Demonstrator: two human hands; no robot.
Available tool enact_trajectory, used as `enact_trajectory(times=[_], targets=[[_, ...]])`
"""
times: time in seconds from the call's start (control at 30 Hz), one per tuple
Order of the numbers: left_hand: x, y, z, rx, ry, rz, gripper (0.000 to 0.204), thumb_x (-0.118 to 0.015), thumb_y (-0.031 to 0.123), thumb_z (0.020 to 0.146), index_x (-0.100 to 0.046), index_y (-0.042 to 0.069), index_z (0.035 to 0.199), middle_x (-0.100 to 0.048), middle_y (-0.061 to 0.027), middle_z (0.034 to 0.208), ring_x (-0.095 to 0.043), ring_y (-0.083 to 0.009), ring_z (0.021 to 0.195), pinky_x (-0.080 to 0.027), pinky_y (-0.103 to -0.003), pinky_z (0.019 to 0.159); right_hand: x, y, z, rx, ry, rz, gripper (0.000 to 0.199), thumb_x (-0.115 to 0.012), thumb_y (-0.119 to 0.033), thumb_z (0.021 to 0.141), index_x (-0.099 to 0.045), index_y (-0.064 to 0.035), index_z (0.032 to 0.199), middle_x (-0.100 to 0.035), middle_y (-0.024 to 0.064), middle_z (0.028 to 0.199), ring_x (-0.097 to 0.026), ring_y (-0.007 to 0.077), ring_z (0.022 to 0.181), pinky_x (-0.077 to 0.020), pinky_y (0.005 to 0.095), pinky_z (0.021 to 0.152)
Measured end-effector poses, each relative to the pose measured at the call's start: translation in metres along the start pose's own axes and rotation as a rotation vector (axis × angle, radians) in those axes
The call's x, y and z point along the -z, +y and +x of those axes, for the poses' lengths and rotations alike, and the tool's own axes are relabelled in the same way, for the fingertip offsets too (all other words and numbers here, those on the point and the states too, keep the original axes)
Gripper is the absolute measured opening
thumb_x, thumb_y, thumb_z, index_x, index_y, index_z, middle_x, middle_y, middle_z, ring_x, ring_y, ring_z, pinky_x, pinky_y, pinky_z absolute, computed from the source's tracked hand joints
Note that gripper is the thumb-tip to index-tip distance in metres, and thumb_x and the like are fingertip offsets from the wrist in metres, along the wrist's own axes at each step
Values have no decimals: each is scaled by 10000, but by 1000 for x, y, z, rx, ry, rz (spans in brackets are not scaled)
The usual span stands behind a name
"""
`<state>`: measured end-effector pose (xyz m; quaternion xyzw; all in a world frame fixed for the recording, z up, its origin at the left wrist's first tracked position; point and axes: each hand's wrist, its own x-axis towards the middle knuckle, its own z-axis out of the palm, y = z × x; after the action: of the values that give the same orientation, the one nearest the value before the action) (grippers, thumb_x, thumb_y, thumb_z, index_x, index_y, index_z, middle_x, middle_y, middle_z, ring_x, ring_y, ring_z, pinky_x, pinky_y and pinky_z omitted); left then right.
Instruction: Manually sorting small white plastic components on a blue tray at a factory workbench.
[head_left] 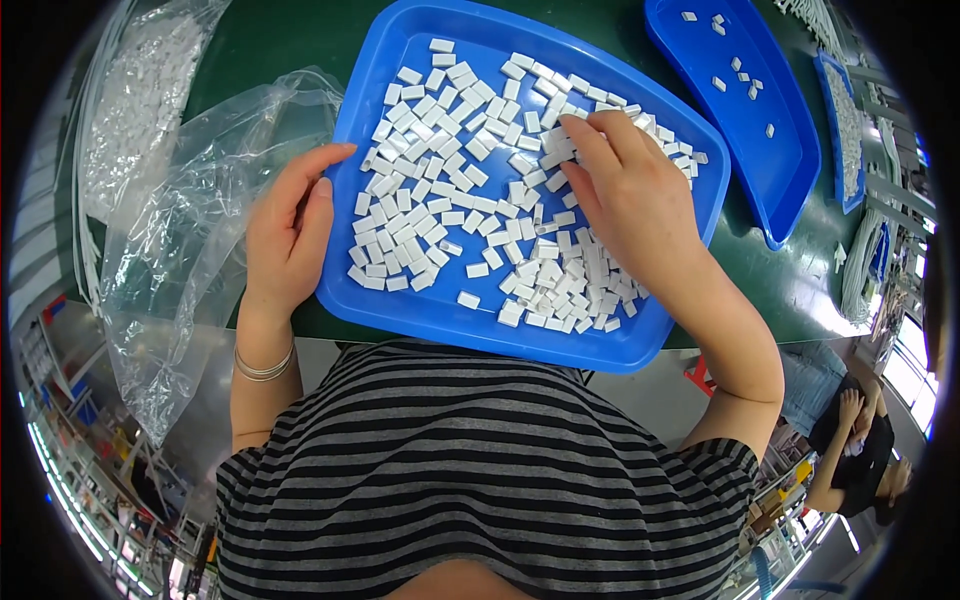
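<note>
A blue tray [425, 315] of smooth, glossy plastic with rounded corners and a raised rim was set on a dark green table [265, 45], its near edge kept close to the striped shirt [490, 450] of the wearer. Small white pieces [405, 235], block-like and hard-edged, were scattered over the tray's floor, heaped most thickly at the near right and spread loosely along the left. The left hand [285, 230] was placed at the tray's left rim, its index fingertip laid there, thumb and finger parted and nothing gripped; thin metal bangles [264, 370] were worn on that wrist. The right hand [632, 180] was held low over the pieces at the far right, fingers curled downward; whether a piece was pinched could not be told, and the pieces beneath were hidden by it. To the left, a crumpled clear bag [165, 300] was draped past the table's near edge, with a fuller bag [150, 115] of white pieces beyond it. At the far right, a second blue tray [765, 190] was sparsely dotted with pieces, and a narrow blue tray [843, 130] was filled more densely. Pale strands [860, 275] were bunched near the right edge, and a co-worker [862, 450] was seen at the near right.
</note>
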<state>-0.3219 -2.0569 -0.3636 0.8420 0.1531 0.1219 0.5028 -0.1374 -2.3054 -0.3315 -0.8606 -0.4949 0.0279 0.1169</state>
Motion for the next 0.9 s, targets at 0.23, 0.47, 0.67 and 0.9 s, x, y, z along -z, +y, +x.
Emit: enact_trajectory(times=[0.23,0.47,0.67,0.9], targets=[[1,-2,0,7,-8,1,292,-464,10,945,-622,13,1190,-660,-95,1022,-576,-115,802,-445,-228,712,-2,-26,9,171,-76,71,337,-649,-56,796,-630,-27,1131,-609,114,1106,-658,267,892,-566,326,675],[2,-3,-3,13,-1,-15,286,-468,7,948,-620,-8,1189,-663,-112,1043,-594,-131,840,-452,-232,737,14,1,4,119,100,15,278,-648,-18,809,-661,-34,1086,-642,111,1097,-655,265,915,-567,329,702],[3,-3,-2,35,-20,11,288,-467,-3,942,-623,-14,1183,-661,-112,1055,-594,-130,843,-449,-228,741,23,39,0,-13,155,-74,186,-674,-10,830,-695,-41,1012,-659,98,1011,-647,288,911,-531,358,800],[2,-3,-2,19,1,30,299,-459,-17,936,-624,-13,1185,-659,-86,1035,-563,-90,801,-429,-208,709,16,46,0,17,144,-149,242,-658,-24,821,-684,-62,1058,-656,94,1041,-646,271,925,-549,342,747]])
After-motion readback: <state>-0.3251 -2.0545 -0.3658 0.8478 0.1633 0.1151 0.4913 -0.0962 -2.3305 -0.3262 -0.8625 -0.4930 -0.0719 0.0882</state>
